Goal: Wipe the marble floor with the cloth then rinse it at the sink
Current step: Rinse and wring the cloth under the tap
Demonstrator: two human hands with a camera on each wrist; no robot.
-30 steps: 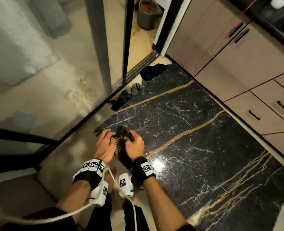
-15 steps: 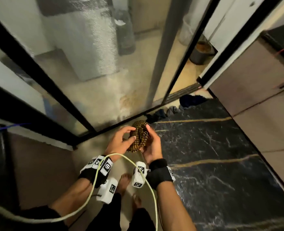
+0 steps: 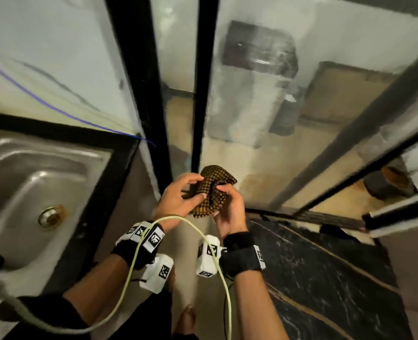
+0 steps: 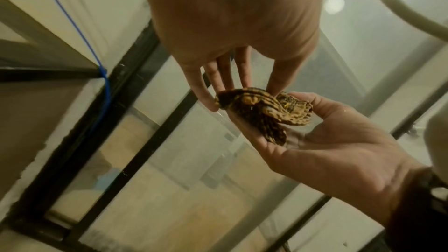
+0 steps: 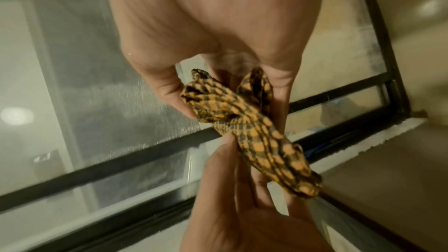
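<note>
Both sets of fingers clamped on the cloth point(image 3: 212, 190), bunched btwn the palms at chest level: left hand point(image 3: 177, 200) w/ thumb under and fingertips point(image 3: 195, 178) on top; right hand point(image 3: 230, 212) cupping from beneath, fingers curled over the wad. From the right wrist view, cloth point(image 5: 249, 131) twisted into a rope, pinched at both ends. From the left wrist view, cloth point(image 4: 264, 110) lying in the right palm, left fingertips touching its top.

Step, judged: wiping over, cloth gathered and en route to rinse. Next move calls for swinging both hands left and down over the sink point(image 3: 11, 153), then finding a tap; no tap in view, so cannot tell where. Dripping from the damp wad a risk on the way.

Outward from the fingers: sink well left and below; marble floor point(image 3: 325, 278) below and right; glass door point(image 3: 252, 94) straight ahead, past the knuckles.

Count: 1 cloth, 2 hands, 1 sink w/ 1 drain point(image 3: 48, 216), 2 wrist cams, 1 cable point(image 3: 178, 218).
</note>
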